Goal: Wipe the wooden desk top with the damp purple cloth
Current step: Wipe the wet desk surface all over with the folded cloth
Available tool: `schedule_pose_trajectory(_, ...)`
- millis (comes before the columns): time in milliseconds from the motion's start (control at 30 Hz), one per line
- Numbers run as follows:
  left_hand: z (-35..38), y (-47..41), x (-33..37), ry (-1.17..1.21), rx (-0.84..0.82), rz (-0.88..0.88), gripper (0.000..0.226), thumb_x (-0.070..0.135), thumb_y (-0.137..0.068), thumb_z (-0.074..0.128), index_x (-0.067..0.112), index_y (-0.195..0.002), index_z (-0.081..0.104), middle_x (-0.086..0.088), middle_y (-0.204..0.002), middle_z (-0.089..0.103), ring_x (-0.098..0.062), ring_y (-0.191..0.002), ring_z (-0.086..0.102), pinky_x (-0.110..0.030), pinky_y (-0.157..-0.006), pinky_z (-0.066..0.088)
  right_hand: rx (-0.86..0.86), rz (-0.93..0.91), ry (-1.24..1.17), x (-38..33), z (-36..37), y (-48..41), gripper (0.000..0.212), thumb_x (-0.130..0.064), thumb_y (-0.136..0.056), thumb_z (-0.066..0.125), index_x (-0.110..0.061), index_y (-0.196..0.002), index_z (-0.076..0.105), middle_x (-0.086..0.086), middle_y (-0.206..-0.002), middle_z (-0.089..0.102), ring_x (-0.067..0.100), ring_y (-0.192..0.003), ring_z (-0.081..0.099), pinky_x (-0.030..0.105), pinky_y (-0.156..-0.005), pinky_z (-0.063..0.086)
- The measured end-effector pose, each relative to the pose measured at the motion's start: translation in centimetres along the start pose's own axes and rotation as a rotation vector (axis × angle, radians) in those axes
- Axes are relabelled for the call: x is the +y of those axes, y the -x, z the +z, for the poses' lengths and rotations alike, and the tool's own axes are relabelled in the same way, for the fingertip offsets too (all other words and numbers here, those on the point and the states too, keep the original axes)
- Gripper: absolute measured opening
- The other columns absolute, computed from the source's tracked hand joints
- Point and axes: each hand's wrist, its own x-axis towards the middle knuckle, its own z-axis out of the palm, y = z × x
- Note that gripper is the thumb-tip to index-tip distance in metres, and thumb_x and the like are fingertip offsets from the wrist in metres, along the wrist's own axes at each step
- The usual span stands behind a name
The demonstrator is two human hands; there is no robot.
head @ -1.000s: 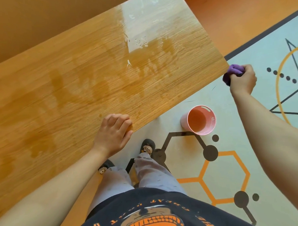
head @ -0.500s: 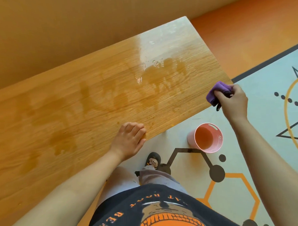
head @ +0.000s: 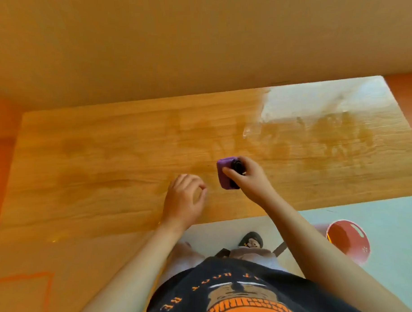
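Change: since the earlier frame we see the right hand (head: pixel 250 177) brought in from beyond the bench's right end, and it is now over the middle of the bench (head: pixel 107 171). The left hand (head: pixel 185 201) is off the near edge.
Floor: a pink bucket (head: pixel 348 242) stands on the floor at our right, apart from the bench.
Left hand: it is over the near half of the bench, fingers loosely curled, holding nothing.
Right hand: just beyond and beside the left, it grips the purple cloth (head: pixel 225 176).
Cloth: it is bunched into a thick wad that sticks out past the fingers. A dark patch shows in the grip, and we cannot tell what it is. We also cannot tell whether the wad touches the wood.
Done: darker damp streaks run across most of the bench, so we judge that it has had at least one pass.
Left: the pale near strip by the left hand looks dry. We judge that a middle pass is about to start.
Far end: the far right corner gleams wet.
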Motion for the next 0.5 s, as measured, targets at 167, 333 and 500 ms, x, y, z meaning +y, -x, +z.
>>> schedule_pose_trajectory(167,-9.6,4.8,-10.5,-0.077,0.148,-0.273,0.023,0.035,-0.090,0.046,0.020,-0.090,0.063,0.007,-0.097,0.062,-0.010,-0.098,0.053,-0.023,-0.086,0.036,-0.177,-0.031,0.016,-7.1,13.8,-2.4,0.019,-0.027,-0.090,0.060,-0.015,-0.105,0.059,0.003,-0.098,0.064,0.020,-0.092,0.062,0.039,-0.080,0.054)
schedule_pose_trajectory(333,-15.8,8.5,-18.3,-0.115,0.277,-0.517,0.010,0.019,-0.092,0.058,0.014,-0.099,0.064,-0.001,-0.106,0.062,-0.021,-0.104,0.055,-0.036,-0.087,0.044,-0.343,-0.092,0.117,-12.4,23.0,-4.0,0.004,-0.021,-0.089,0.057,-0.024,-0.089,0.055,-0.007,-0.082,0.061,0.012,-0.076,0.060,0.017,-0.057,0.046)
schedule_pose_trajectory(500,-19.0,10.2,-23.3,-0.170,0.285,-0.704,0.014,0.019,-0.094,0.057,0.012,-0.104,0.063,-0.005,-0.113,0.061,-0.026,-0.109,0.054,-0.042,-0.089,0.047,-0.437,-0.210,0.346,-15.7,27.6,-6.5,0.012,-0.026,-0.087,0.055,-0.019,-0.097,0.055,-0.001,-0.085,0.062,0.019,-0.077,0.062,0.031,-0.061,0.052)
